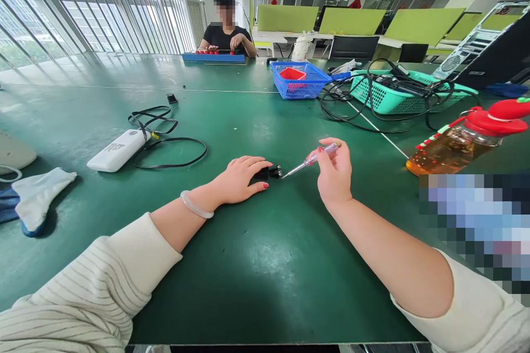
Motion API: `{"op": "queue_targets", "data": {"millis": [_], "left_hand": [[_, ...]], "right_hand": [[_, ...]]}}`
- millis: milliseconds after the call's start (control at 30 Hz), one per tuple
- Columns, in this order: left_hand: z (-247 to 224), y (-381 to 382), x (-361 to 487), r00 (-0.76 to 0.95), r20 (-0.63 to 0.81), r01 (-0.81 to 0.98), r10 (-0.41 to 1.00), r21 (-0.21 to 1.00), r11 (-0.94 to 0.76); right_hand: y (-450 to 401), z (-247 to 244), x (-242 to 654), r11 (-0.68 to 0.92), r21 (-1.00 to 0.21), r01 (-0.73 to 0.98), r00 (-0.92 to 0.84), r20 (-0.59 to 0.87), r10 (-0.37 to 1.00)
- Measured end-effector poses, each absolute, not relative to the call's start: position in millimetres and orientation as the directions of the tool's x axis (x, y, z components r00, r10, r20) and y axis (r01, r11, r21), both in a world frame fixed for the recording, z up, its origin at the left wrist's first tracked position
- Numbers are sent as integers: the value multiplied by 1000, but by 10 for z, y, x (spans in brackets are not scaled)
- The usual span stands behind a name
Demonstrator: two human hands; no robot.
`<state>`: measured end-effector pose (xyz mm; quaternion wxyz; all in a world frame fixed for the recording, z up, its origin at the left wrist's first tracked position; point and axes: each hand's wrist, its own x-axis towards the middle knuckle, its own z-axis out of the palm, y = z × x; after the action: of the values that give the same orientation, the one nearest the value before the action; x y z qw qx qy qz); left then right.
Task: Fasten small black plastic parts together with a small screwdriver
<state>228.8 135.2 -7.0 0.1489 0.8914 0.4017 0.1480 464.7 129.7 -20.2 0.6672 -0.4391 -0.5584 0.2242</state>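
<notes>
On the green table, my left hand is closed over a small black part, which looks like an electrical connector or plug. Its right end sticks out past my fingertips, while the rest lies hidden under the hand. My right hand pinches a screwdriver with a clear purple-tinted handle. The thin metal shaft slopes down to the left. Its tip is right by the exposed end of the black part; whether they touch I cannot tell.
Left of my hands lie a white power bank, a black cable and a glove. A blue basket, a teal basket with cables and a tea bottle are to the right. Across the table sits a person behind a blue tray.
</notes>
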Motion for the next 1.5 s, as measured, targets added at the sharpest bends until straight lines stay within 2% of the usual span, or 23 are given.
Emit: {"op": "queue_targets", "data": {"millis": [133,233,400,500,600,700,867,1000,1200,1500], "left_hand": [[-71,1361,2282,623,159,673,766,389,-629],[-85,1370,2277,614,156,682,774,387,-620],[-92,1364,2273,607,156,688,779,388,-613],[-80,1356,2274,611,149,688,778,385,-615],[-76,1354,2273,620,150,684,770,377,-624],[-80,1357,2273,622,149,684,769,375,-625],[-81,1359,2276,621,139,689,771,372,-622],[-79,1360,2276,614,136,695,777,372,-615],[-64,1364,2286,640,139,667,755,387,-637],[-96,1330,2413,621,162,699,767,327,-636]], "right_hand": [[1322,-214,4655,539,-810,231,311,586,748],[1320,-221,4644,511,-830,224,298,557,775],[1276,-209,4615,481,-857,187,195,512,837],[1248,-183,4604,518,-837,175,152,543,826],[1242,-160,4603,590,-791,161,229,611,757],[1259,-162,4612,584,-790,188,308,612,729],[1271,-192,4613,503,-823,264,237,561,793],[1245,-186,4596,538,-818,205,166,571,804],[1252,-180,4617,574,-795,197,225,606,763],[1400,-294,4602,569,-722,393,197,671,715]]}}
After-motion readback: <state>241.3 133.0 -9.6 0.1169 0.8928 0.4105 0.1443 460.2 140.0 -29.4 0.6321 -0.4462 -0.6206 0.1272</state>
